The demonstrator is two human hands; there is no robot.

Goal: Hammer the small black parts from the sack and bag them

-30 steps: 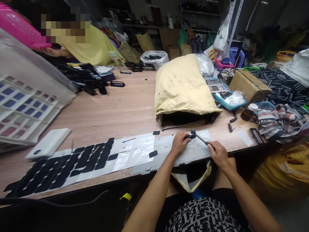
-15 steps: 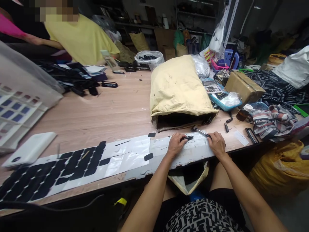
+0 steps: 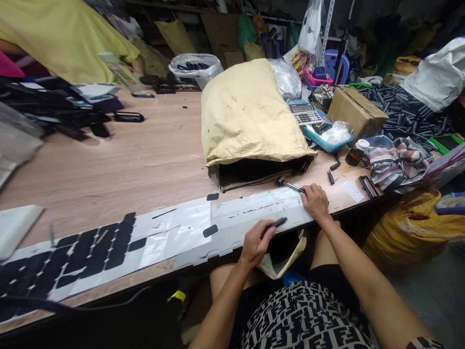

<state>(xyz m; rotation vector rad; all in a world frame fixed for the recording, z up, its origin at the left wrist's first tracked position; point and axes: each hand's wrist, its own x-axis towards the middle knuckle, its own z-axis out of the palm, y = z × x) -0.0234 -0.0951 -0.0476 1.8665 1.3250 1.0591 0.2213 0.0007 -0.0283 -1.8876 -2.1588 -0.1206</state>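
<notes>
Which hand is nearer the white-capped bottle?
Right. Right hand, gripping the hammer, is left of the bottle and closer to the table's front edge; left hand is much farther left, over that edge.

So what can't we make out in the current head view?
All in the head view:
- Black part: rear end hidden by left hand.
- Hammer: handle end covered by right hand.
- Sack: contents mostly lost in dark shadow at its mouth.
- White slip: print too small to read.
- Yellow shirt: wearer's head cut off by top edge.
</notes>
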